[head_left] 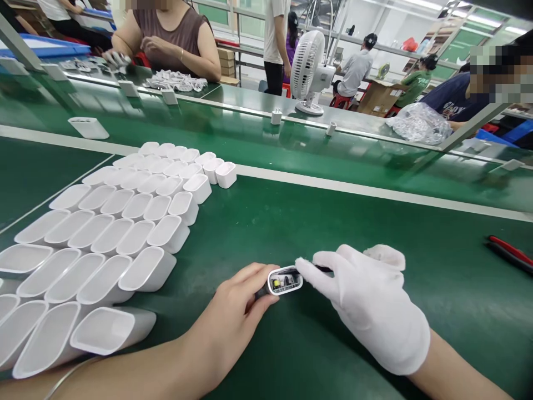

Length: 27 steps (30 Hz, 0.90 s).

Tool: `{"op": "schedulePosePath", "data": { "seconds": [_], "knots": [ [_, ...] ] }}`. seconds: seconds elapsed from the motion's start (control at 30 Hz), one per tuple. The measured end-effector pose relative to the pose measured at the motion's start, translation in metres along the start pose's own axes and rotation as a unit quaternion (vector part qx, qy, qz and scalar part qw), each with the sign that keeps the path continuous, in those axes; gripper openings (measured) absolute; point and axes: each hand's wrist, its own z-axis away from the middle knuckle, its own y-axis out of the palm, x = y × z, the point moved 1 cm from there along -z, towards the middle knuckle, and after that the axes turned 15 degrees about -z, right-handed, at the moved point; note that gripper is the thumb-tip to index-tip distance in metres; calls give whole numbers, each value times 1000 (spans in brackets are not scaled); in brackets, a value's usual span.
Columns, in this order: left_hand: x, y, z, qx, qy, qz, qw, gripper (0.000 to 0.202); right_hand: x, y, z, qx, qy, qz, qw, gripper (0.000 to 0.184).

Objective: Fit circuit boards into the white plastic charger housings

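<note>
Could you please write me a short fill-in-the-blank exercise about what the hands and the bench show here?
1. The right hand wears a white ____.
2. The left hand is ____, with no covering.
3. Both hands hold one small white shell with its open end toward the camera, above the ____ bench top.
4. The empty white shells stand in rows on the person's ____ side.

Missing words: glove; bare; green; left

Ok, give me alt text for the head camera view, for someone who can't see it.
A bare left hand and a white-gloved right hand hold a small white plastic shell with electronics inside over a green work table. Rows of empty white plastic shells lie to the left; a white desk fan and seated workers sit beyond.
</note>
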Motion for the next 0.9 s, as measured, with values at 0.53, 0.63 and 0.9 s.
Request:
{"op": "schedulePosePath", "data": {
  "seconds": [0.53, 0.63, 0.9],
  "knots": [
    [3, 1, 2, -32, 15, 26, 999, 32, -65, 21, 6, 42, 98, -118, 987, 26],
    [9, 3, 2, -56, -3, 71, 996, 36, -42, 22, 5, -9, 138, -127, 982, 21],
    [5, 0, 6, -118, 104, 99, 983, 34, 15, 27, 11, -159, 89, -513, 839, 57]
  ]
}}
